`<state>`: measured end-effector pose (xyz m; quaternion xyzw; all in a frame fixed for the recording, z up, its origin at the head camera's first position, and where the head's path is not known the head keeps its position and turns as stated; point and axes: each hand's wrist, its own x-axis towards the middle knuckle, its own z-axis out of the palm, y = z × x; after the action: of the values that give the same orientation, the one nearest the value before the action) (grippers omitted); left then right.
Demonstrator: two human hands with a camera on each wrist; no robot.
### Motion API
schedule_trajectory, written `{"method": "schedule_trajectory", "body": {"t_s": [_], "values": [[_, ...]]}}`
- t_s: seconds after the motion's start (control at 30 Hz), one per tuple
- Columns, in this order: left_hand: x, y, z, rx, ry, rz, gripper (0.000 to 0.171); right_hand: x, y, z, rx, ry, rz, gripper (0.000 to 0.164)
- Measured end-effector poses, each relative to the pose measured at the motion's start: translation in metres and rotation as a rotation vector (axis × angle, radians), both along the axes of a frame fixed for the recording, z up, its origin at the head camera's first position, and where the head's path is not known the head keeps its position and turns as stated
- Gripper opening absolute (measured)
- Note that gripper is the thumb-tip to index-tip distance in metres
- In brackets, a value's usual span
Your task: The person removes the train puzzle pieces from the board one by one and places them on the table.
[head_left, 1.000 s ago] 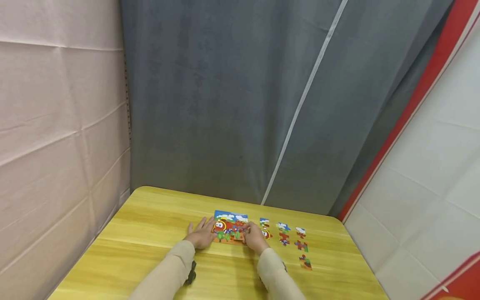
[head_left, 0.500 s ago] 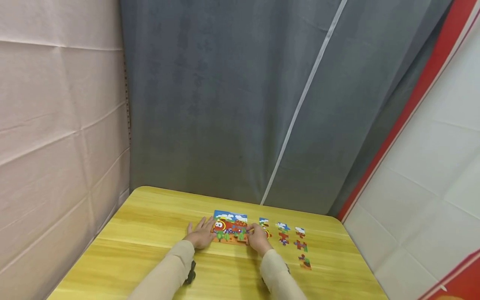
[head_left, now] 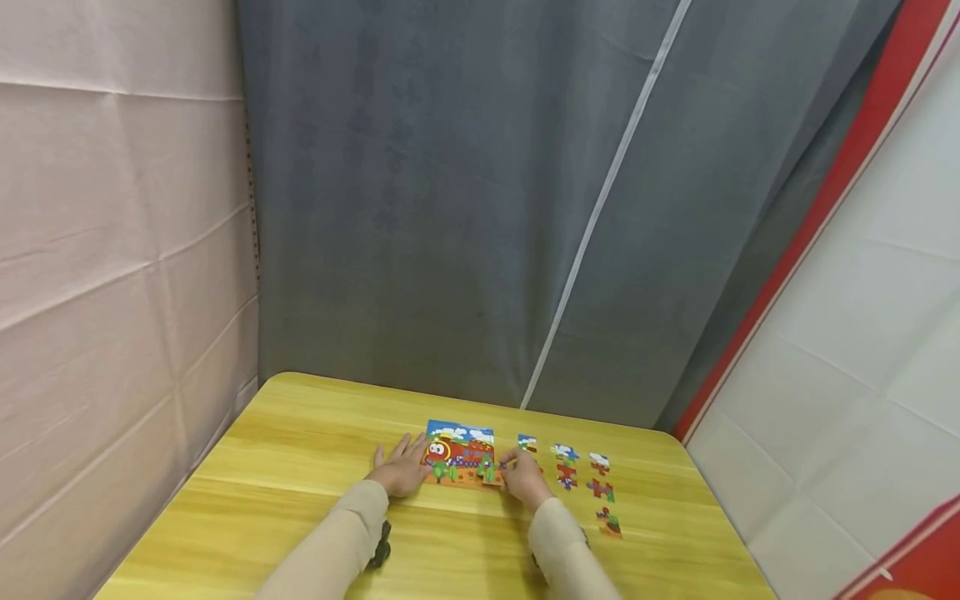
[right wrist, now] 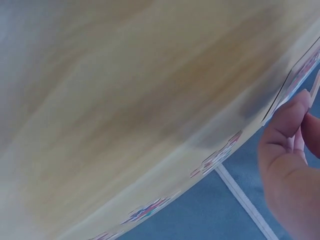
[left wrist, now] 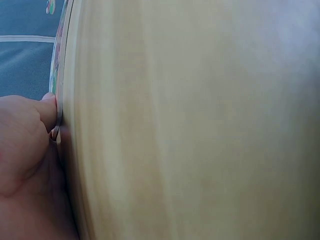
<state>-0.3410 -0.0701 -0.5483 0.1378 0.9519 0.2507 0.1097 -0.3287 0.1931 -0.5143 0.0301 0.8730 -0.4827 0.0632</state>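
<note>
A cartoon train jigsaw puzzle (head_left: 454, 448) lies on the yellow wooden table, with blue sky and clouds along its top. My left hand (head_left: 401, 472) rests at its left edge with fingers spread, and the left wrist view shows the thumb (left wrist: 47, 107) against the puzzle's side. Over the puzzle's lower right corner, my right hand (head_left: 525, 482) pinches a puzzle piece (head_left: 491, 477) with green and orange on it. In the right wrist view the piece's thin edge (right wrist: 315, 91) sticks out between thumb and finger, raised off the table.
Several loose puzzle pieces lie in columns to the right, among them a cloud piece (head_left: 565, 453), a red piece (head_left: 602, 490) and a green and red one (head_left: 609, 522). A grey curtain (head_left: 450, 208) hangs behind the table (head_left: 315, 417).
My right hand has shifted slightly right with the pinched piece, carrying it toward the puzzle's right edge. My left hand has stayed in place.
</note>
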Motion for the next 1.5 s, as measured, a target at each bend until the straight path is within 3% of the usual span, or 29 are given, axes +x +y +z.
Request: {"method": "schedule_trajectory", "body": {"t_s": [0.4, 0.6, 0.87, 1.2, 1.5], "values": [[-0.004, -0.002, -0.002, -0.005, 0.006, 0.000, 0.061, 0.003, 0.016, 0.002, -0.002, -0.026, -0.022, 0.015], [-0.002, -0.002, -0.003, 0.001, 0.004, 0.002, 0.061, 0.009, 0.028, 0.007, -0.021, -0.035, 0.018, 0.016], [-0.003, -0.001, -0.005, 0.012, -0.007, 0.009, 0.061, 0.016, 0.048, 0.016, 0.061, -0.019, 0.067, 0.011], [-0.003, -0.002, -0.003, -0.002, 0.002, 0.015, 0.061, 0.021, 0.069, 0.013, 0.103, -0.032, 0.038, 0.010], [-0.003, -0.002, -0.004, -0.009, -0.001, 0.013, 0.061, 0.028, 0.090, 0.013, 0.077, -0.026, 0.036, 0.009]]}}
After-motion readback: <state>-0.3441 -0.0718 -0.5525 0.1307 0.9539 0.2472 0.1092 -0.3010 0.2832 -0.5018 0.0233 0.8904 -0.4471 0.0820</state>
